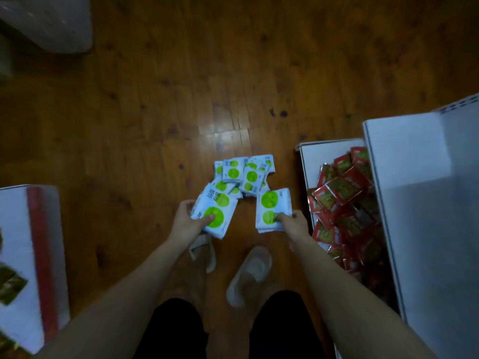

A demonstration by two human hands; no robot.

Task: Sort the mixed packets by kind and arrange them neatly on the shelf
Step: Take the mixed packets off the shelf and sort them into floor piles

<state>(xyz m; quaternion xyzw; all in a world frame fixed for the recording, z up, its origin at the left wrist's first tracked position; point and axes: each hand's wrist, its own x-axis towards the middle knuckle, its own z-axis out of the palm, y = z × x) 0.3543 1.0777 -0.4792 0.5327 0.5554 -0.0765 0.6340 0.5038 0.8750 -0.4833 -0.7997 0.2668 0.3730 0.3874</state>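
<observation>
Sorting in progress: the left hand (188, 224) and right hand (294, 225) each hold a stack of white-and-green packets (273, 209) in a thumb-pinch grip above the floor pile (243, 174), beside the shelf (308, 161) of red packets (344, 203); loose stacks may fan and spill.

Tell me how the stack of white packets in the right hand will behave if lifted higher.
The stack in the right hand probably stays fairly flat, since it juts out from the grip unsagging. The glossy-looking wrappers may slide apart, as the edges already sit uneven. It is likely light: thumb and fingers alone pinch it.
</observation>
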